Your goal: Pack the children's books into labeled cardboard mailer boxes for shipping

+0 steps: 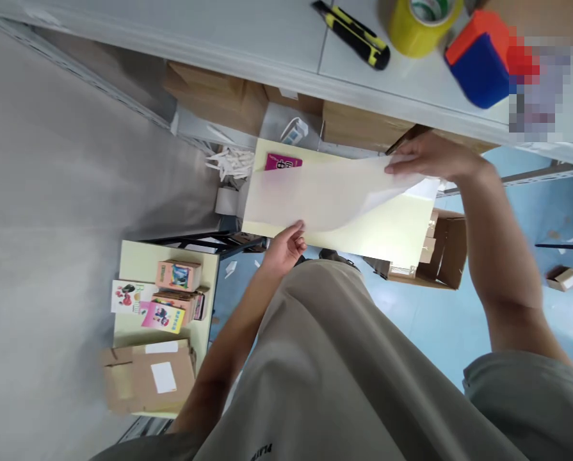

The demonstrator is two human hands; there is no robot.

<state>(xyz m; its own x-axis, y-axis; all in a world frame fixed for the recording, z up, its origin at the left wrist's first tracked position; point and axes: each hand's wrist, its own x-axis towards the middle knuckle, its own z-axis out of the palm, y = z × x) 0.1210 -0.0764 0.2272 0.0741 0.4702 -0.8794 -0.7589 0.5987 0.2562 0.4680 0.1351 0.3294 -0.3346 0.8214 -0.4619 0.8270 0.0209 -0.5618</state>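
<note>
A translucent white sheet (329, 192) stretches over a pale yellow board (387, 237) in front of me. My right hand (423, 159) pinches the sheet's far right edge between thumb and fingers, lifting it a little. At the near edge, my left hand (286, 246) has its fingers curled, with the sheet's border caught at the fingertips. Partly beneath the sheet, at the board's far left, lies a magenta book (283, 161) with dark lettering; its lower part shows only faintly through the sheet.
Above, a grey shelf (248, 32) bears a yellow-black box cutter (356, 35), yellow tape (418, 29) and a red-blue object (483, 61). Cardboard boxes (363, 125) stand beneath it. On the left are stacked books (178, 275) and a carton (146, 378); an open box (452, 250) sits right.
</note>
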